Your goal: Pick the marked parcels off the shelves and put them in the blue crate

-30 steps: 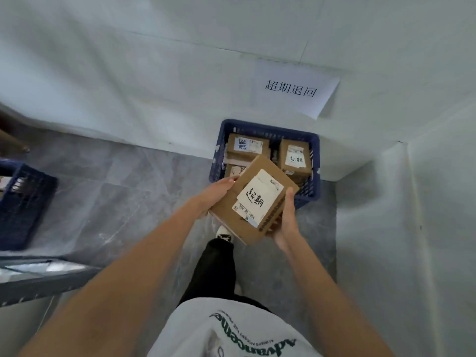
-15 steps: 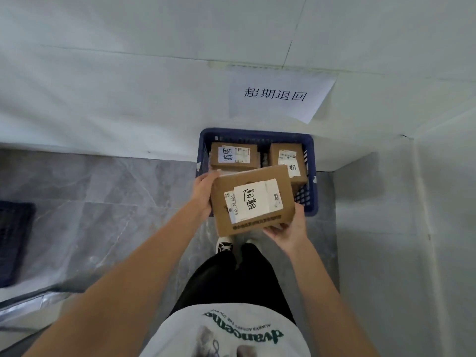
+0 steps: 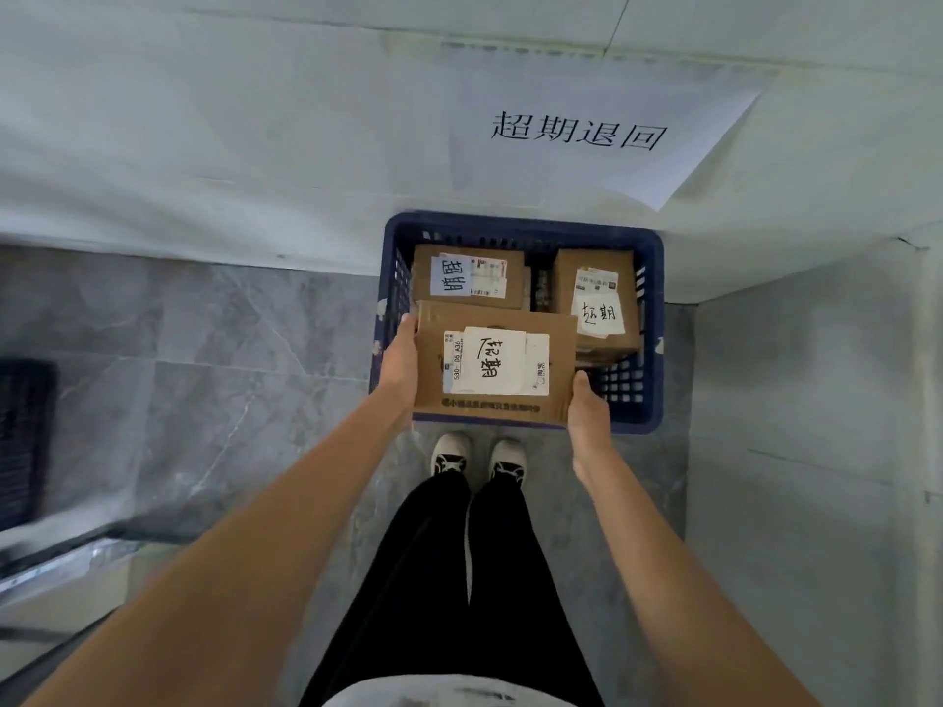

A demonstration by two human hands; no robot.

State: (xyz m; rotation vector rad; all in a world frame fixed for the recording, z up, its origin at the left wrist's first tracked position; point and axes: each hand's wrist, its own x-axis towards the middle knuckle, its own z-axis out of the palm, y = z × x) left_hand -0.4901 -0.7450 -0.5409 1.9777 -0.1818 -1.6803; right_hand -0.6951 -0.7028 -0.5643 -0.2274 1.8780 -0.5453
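I hold a brown cardboard parcel (image 3: 556,395) with a white handwritten label between both hands, level, over the near half of the blue crate (image 3: 650,395). My left hand (image 3: 400,359) grips its left side and my right hand (image 3: 587,415) grips its lower right corner. The crate stands on the floor against the wall. Inside it lie two more labelled parcels, one at the back left (image 3: 467,278) and one at the back right (image 3: 597,293). The held parcel hides the near left part of the crate.
A white paper sign (image 3: 581,130) with printed characters hangs on the wall above the crate. A white wall (image 3: 816,426) closes in the right side. Another dark crate (image 3: 23,441) sits at the far left above a metal shelf edge (image 3: 61,568). My feet (image 3: 477,454) stand just before the blue crate.
The parcel has turned from tilted to level and moved forward and down over the crate. I have stepped closer, so the crate and the sign look larger.
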